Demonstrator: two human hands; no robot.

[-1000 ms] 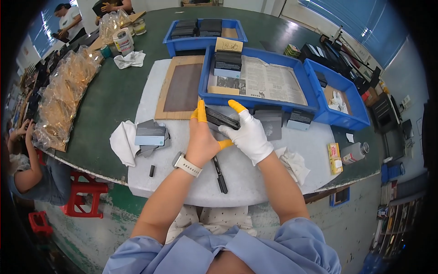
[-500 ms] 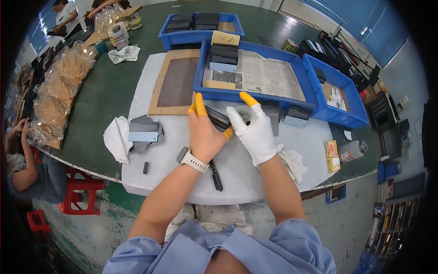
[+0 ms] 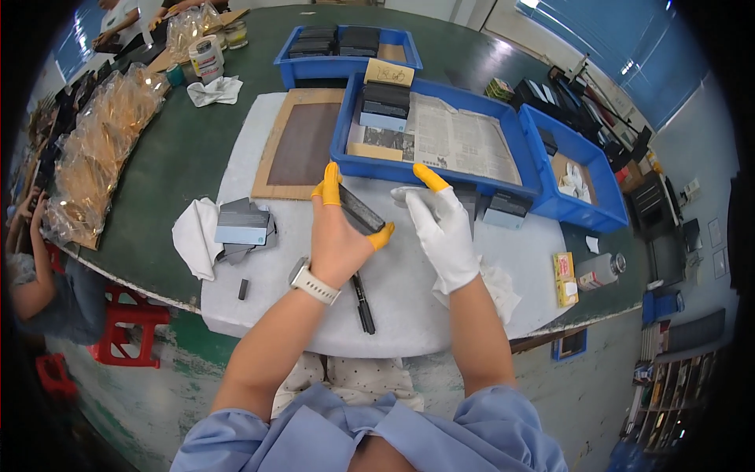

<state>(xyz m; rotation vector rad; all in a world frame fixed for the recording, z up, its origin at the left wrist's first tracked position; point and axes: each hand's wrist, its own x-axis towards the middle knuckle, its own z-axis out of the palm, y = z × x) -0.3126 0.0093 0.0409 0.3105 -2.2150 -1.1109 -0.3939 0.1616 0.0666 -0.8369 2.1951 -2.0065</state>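
Handwriting on yellow card; print on newspaper too fine.

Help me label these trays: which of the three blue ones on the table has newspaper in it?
The middle tray, the largest. Newspaper covers much of its bottom, while none shows in the far tray or the right tray.

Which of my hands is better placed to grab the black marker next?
Probably your right hand: it appears empty, while your left hand grips a dark oblong object. The black marker lies nearer your left, but that hand is occupied.
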